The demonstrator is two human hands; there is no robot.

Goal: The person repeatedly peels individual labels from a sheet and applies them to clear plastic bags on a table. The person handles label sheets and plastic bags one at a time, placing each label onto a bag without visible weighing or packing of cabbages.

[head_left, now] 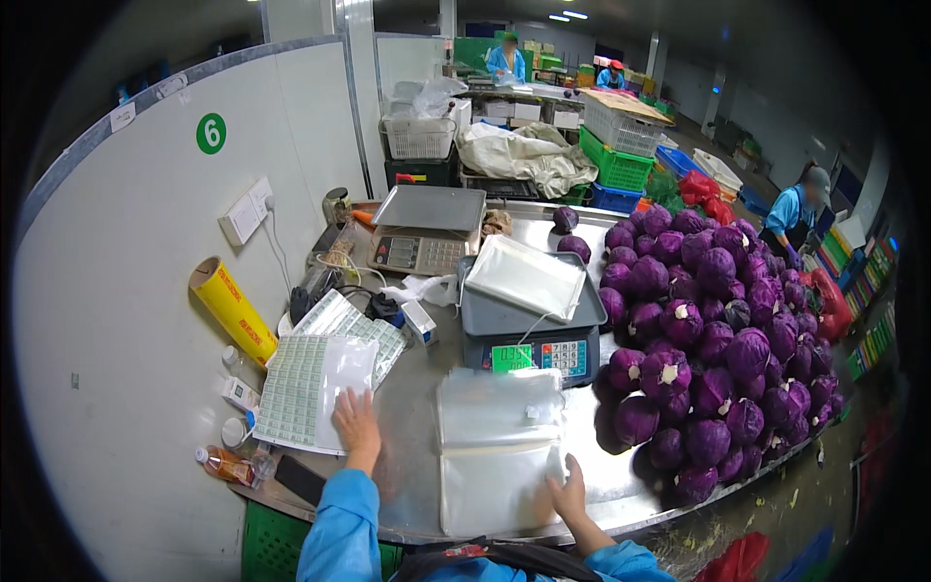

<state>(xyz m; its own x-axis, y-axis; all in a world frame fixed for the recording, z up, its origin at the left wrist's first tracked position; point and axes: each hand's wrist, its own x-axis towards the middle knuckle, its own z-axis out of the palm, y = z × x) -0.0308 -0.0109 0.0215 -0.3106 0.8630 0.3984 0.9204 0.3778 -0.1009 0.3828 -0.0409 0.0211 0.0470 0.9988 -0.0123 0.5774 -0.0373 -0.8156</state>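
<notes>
My left hand (357, 427) lies flat, fingers stretched, at the right edge of a sheet of small green-and-white labels (301, 383). Another label sheet (364, 330) sticks out behind it. My right hand (570, 493) is at the right edge of a stack of clear plastic bags (490, 485); its thumb points up and its fingers are apart. Beyond the stack stands a digital scale (572, 357) with a lit green display. More clear bags (529, 276) rest on its pan. Neither hand grips anything that I can make out.
Purple cabbages (713, 339) are heaped along the table's right side. A second scale (422, 250) sits at the back left. By the white wall (126, 320) are a yellow tube (233, 310), a drink bottle (223, 464) and a black phone (299, 479). A co-worker (790, 213) stands beyond the heap.
</notes>
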